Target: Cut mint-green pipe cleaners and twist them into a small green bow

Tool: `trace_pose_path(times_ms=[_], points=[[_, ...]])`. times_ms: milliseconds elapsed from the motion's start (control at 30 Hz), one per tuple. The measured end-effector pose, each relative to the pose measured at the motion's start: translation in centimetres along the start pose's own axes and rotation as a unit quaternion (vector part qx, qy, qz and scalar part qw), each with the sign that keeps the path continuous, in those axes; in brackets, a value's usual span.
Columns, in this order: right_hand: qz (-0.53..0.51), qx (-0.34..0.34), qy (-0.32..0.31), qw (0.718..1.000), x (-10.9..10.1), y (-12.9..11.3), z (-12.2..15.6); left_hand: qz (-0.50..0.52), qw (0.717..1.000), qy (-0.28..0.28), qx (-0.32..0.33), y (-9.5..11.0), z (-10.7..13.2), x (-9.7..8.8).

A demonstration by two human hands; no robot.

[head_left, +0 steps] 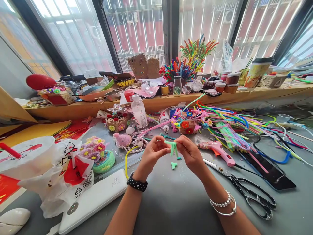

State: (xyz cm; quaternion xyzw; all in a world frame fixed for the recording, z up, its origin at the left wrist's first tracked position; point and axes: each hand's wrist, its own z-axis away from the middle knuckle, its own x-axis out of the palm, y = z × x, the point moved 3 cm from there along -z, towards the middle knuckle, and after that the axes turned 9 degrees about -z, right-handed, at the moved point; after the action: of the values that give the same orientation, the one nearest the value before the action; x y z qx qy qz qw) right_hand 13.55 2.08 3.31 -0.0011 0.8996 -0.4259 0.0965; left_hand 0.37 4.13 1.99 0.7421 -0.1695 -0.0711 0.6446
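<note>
Between my two hands, above the grey table, is a light green pipe cleaner [173, 148] bent into several short strands that hang down. My left hand [156, 148] pinches its left end between thumb and fingers. On the other side, my right hand [187, 150] grips the right part with closed fingertips. Just below, a small green three-lobed pipe cleaner piece [173, 165] lies on the table. To the right of my right hand rests a pink glue gun [217, 150], with large black-handled scissors [241, 187] in front of it.
A white power bank [95, 200] and a plastic bag [66, 176] lie left. Loose coloured pipe cleaners [230, 130] and a dark phone [269, 169] fill the right. Behind stand a plastic bottle [139, 112] and a flower-trimmed basket [188, 126], before a crowded wooden ledge [156, 101].
</note>
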Motion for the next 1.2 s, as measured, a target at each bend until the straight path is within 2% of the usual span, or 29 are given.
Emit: trace_pose_path(times_ms=[200,400,500,567,700,833,1067,1200], points=[[0.001,-0.002,-0.052,0.999,0.0,-0.2,0.0,-0.04,0.997,-0.045,-0.043,1.1,-0.7,-1.2],[0.013,-0.004,-0.071,0.997,0.3,-0.3,0.2,0.017,0.992,-0.069,-0.104,1.2,-1.4,-1.9],[0.015,0.007,-0.061,0.998,0.3,-0.2,0.1,0.037,0.989,-0.049,-0.133,0.9,-1.5,-1.4],[0.012,0.025,-0.025,0.999,0.2,0.1,0.1,0.051,0.989,-0.029,-0.137,0.6,-1.5,-1.0],[-0.017,0.079,0.047,0.996,0.0,1.1,0.2,0.075,0.988,0.042,-0.131,-0.5,-1.3,-0.4],[-0.059,0.11,0.052,0.991,0.3,1.9,0.3,0.126,0.981,0.108,-0.099,-1.6,-1.2,0.1],[-0.028,0.131,0.07,0.988,0.4,2.2,0.5,0.135,0.983,0.109,-0.064,-1.9,-0.5,1.1],[0.03,0.079,0.055,0.995,0.2,1.4,0.4,0.133,0.982,0.114,-0.069,-1.8,-0.3,0.9]])
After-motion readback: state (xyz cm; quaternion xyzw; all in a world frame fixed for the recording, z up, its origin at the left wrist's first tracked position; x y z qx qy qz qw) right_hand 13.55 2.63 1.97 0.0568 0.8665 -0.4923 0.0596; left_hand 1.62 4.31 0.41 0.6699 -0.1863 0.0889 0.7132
